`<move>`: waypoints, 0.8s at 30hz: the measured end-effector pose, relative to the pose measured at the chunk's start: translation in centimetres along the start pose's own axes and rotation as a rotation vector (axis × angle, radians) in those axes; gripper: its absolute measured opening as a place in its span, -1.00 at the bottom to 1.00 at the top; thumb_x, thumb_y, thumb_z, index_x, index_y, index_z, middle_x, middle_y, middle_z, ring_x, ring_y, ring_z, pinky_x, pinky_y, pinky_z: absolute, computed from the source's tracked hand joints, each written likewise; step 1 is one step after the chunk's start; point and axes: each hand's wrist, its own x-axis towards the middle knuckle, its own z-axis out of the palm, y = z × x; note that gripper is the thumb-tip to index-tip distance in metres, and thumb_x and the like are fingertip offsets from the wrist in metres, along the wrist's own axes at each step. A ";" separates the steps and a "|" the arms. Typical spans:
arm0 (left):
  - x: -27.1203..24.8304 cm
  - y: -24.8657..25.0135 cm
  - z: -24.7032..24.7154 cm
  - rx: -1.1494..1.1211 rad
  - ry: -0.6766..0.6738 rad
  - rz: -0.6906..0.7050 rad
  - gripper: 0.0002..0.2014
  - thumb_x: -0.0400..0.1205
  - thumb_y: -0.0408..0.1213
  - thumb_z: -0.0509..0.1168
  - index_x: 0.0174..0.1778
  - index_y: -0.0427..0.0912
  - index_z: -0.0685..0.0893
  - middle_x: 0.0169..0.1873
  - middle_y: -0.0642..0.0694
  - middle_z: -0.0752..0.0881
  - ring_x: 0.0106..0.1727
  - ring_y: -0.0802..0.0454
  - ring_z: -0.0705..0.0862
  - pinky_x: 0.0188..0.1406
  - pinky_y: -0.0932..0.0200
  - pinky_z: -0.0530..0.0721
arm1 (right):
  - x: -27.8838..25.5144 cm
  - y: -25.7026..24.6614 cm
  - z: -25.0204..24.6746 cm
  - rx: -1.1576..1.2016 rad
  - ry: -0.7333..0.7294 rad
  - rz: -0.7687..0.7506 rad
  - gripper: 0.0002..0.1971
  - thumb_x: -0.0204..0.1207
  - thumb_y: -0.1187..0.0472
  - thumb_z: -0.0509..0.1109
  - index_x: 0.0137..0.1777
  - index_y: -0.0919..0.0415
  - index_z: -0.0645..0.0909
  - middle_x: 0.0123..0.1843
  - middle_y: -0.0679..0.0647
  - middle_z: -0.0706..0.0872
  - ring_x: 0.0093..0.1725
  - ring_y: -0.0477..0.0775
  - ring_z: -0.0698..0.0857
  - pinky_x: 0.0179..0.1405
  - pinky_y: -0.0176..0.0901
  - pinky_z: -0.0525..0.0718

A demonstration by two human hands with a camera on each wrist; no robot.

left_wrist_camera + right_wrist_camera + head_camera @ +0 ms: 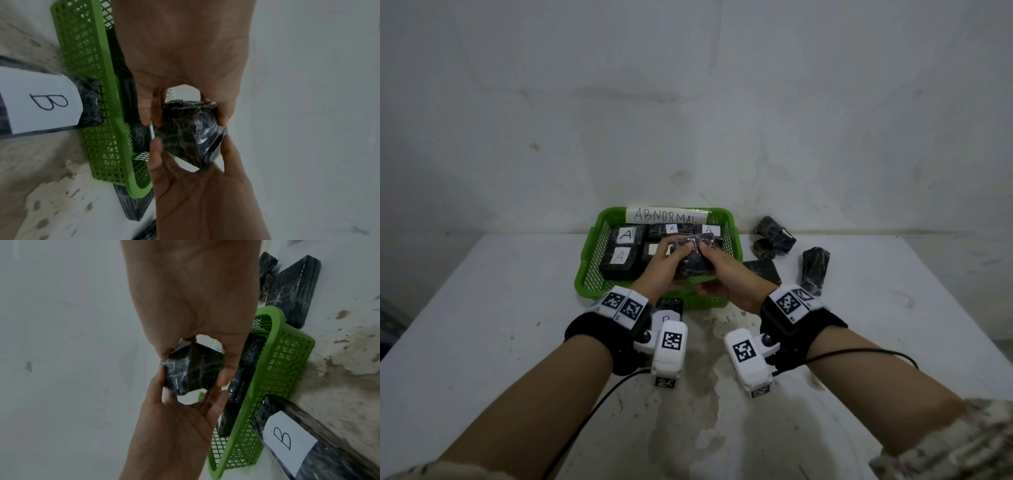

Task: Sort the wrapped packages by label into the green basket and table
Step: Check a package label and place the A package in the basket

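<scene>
Both hands hold one dark wrapped package [695,255] above the near right part of the green basket [599,260]; the left hand [664,265] has its grip closed on the package's left side, the right hand [726,274] on its right side, fingertips pinching from both ends; no label shows on it, though its far face is hidden; inside the basket lie packages marked A [626,235] under a strip reading ABNORMAL [666,215]; a package marked B [41,101] lies on the bench [500,325] just beside the basket's near wall; several unlabelled-looking packages [815,270] sit to the basket's right.
</scene>
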 end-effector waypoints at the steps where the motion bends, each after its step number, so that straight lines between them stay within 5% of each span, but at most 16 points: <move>1: 0.0 -0.1 0.1 -0.001 -0.006 0.011 -0.77 0.67 -0.15 0.23 0.24 0.01 0.44 0.34 -0.28 0.54 0.29 -0.28 0.60 0.15 -0.35 0.66 | 0.1 0.0 0.2 -0.008 0.020 -0.015 -0.54 0.69 -0.13 0.13 0.49 0.08 0.35 0.33 0.15 0.64 0.10 0.12 0.71 -0.28 -0.16 0.69; 7: -0.4 -0.3 -0.2 -0.017 -0.067 0.006 -0.72 0.69 -0.09 0.19 0.32 0.06 0.45 0.36 -0.18 0.53 0.34 -0.20 0.57 0.18 -0.28 0.66 | 0.7 -0.2 -0.2 -0.005 0.026 -0.049 -0.53 0.70 -0.06 0.15 0.53 0.13 0.30 0.40 0.18 0.58 0.27 0.15 0.63 -0.09 -0.07 0.70; 9: -0.2 -0.1 -0.5 -0.012 -0.018 0.061 -0.71 0.70 -0.16 0.17 0.35 0.01 0.45 0.33 -0.23 0.55 0.31 -0.22 0.59 0.10 -0.17 0.69 | 0.4 -0.3 -0.1 0.031 -0.041 -0.037 -0.59 0.72 -0.01 0.12 0.52 0.09 0.33 0.31 0.10 0.64 0.14 0.06 0.67 -0.19 -0.21 0.67; 13: 0.0 0.1 -0.8 -0.004 -0.046 0.036 -0.74 0.69 -0.09 0.18 0.31 0.13 0.47 0.36 -0.21 0.55 0.31 -0.22 0.59 0.26 -0.31 0.61 | 0.3 0.4 -0.6 0.090 -0.069 -0.049 -0.63 0.74 0.15 0.11 0.52 0.14 0.34 0.19 0.09 0.65 -0.06 -0.05 0.68 -0.30 -0.31 0.67; 18: -0.3 0.1 -0.6 -0.040 -0.089 -0.025 -0.64 0.70 -0.18 0.19 0.43 0.07 0.40 0.35 -0.19 0.56 0.35 -0.21 0.57 0.29 -0.29 0.59 | 0.2 0.5 -0.8 -0.031 -0.033 -0.034 -0.65 0.69 0.05 0.22 0.45 0.05 0.42 0.17 0.07 0.66 -0.02 0.06 0.64 -0.04 -0.13 0.59; 21: -0.4 0.5 -0.3 0.067 -0.046 0.041 -0.58 0.72 -0.09 0.12 0.51 0.01 0.31 0.24 -0.11 0.55 0.20 -0.09 0.60 -0.07 0.02 0.69 | 0.2 0.5 -0.6 -0.071 0.027 -0.057 -0.53 0.62 0.03 0.33 0.49 0.05 0.37 0.31 0.07 0.64 0.16 0.07 0.63 0.05 -0.10 0.61; 24: -0.1 0.4 -0.6 0.228 0.002 0.102 -0.56 0.73 0.08 -0.04 0.49 0.02 0.34 0.13 -0.11 0.59 -0.27 0.03 0.59 -0.40 0.23 0.53 | 0.5 0.1 -0.5 -0.112 0.116 -0.077 -0.48 0.61 -0.13 0.26 0.50 0.06 0.37 0.29 0.01 0.61 0.17 -0.01 0.59 0.03 -0.10 0.55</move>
